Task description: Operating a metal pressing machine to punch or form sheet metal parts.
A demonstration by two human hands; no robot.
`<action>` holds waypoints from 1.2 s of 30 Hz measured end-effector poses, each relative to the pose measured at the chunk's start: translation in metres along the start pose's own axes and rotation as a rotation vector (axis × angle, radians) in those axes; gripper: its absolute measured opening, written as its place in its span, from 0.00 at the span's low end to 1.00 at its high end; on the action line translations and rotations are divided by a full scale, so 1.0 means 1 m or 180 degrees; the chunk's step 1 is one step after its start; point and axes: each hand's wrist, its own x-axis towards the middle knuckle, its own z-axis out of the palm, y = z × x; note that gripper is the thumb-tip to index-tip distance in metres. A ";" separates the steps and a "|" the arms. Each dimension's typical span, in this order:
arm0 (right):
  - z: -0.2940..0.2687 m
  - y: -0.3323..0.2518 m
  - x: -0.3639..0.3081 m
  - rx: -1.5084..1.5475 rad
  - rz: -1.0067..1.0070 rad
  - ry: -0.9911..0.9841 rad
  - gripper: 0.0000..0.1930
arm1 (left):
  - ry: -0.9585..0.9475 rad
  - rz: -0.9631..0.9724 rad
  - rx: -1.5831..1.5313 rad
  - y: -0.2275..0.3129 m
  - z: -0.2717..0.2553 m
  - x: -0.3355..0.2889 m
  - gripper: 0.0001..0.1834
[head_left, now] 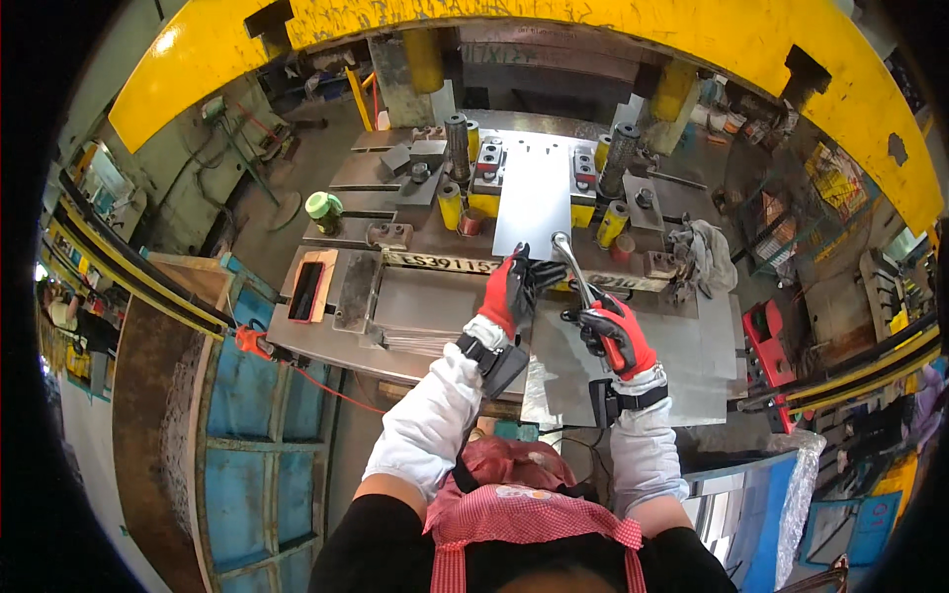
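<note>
Head view: the red-and-black-gloved right hand point(615, 334) closes around a long silver metal tool with a round head point(574, 265), at the bright rectangular metal sheet's point(534, 188) near edge. Left hand point(516, 289) half-curled, hold indeterminable. Tool presumably rigid, weighty; best gripped low.

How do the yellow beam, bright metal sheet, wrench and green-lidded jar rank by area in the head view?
1. Yellow beam
2. Bright metal sheet
3. Wrench and jar: too close to rank
</note>
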 end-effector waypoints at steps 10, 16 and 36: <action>0.002 0.005 -0.047 0.0196 -0.0075 0.0405 0.22 | 0.0468 0.0257 0.0035 -0.006 0.008 0.012 0.19; -0.114 0.103 -0.116 0.0168 -0.0245 0.1796 0.23 | 0.0676 0.0025 -0.0089 -0.003 0.020 0.015 0.19; -0.170 0.143 -0.132 0.1498 0.0103 0.1586 0.08 | 0.0834 0.0597 0.0207 -0.010 0.007 0.021 0.20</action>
